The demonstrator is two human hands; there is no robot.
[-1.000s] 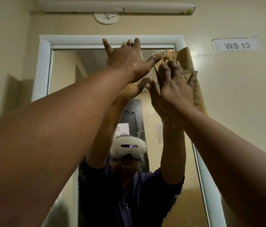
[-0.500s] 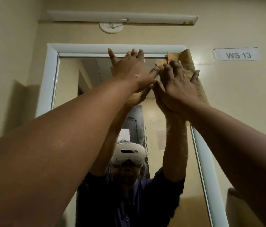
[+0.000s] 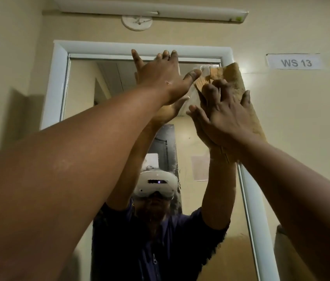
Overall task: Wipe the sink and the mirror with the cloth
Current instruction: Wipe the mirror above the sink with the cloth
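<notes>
Beige wall (image 3: 281,138), "WS 13" label (image 3: 295,62) beside mirror (image 3: 83,88).

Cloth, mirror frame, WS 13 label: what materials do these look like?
Cloth: tan, nubby pile, looks like terry or microfibre; matte and limp under the right hand.
Frame: smooth white, slightly glossy, rounded profile; likely plastic or painted metal, unclear which.
Label: flat white strip with printed grey text, probably paper or a sticker.

Dim warm light, forearms blurred, edges perhaps warped.
</notes>
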